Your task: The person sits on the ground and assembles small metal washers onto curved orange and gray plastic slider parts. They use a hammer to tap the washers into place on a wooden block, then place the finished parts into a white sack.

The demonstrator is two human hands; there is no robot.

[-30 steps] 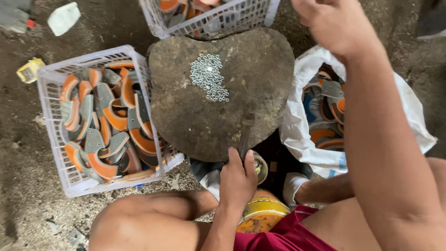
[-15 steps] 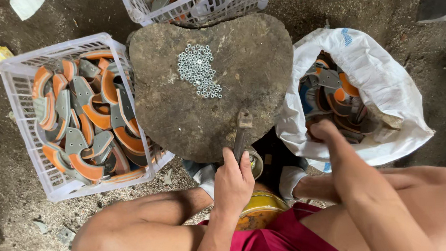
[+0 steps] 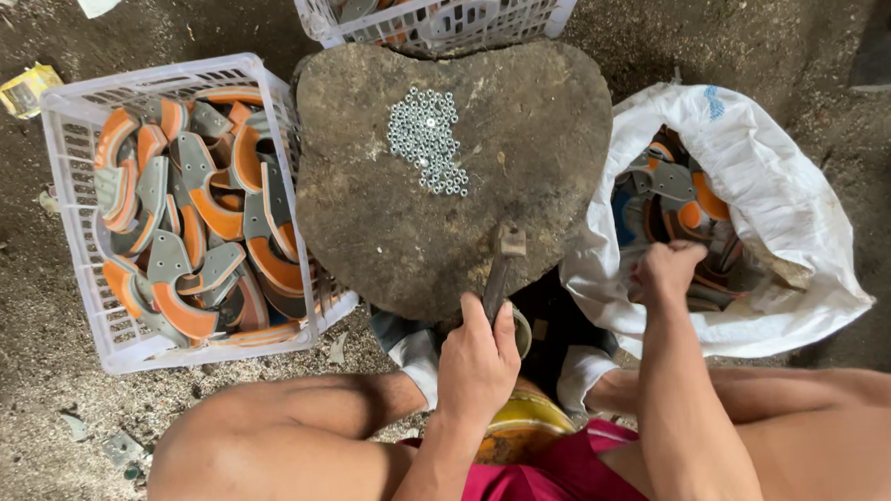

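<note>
Wooden hammer (image 3: 499, 268) handle in the left hand's (image 3: 478, 364) closed grip, head pointing up onto the stump (image 3: 550, 126) — the right hand (image 3: 667, 271) is closed around grey-orange pieces (image 3: 678, 195) in the white sack (image 3: 762, 157) beside it.

Block (image 3: 522, 177) top was mostly bare; only the nut pile (image 3: 427, 141) sat mid-top, hammer (image 3: 501, 263) lay over the near edge under the left hand (image 3: 479, 364). Left crate (image 3: 70, 247) butted the block, far crate (image 3: 455, 15) touched its far edge. Right hand (image 3: 667, 271) filled the sack (image 3: 785, 216) mouth. Knees closed the near side.
</note>
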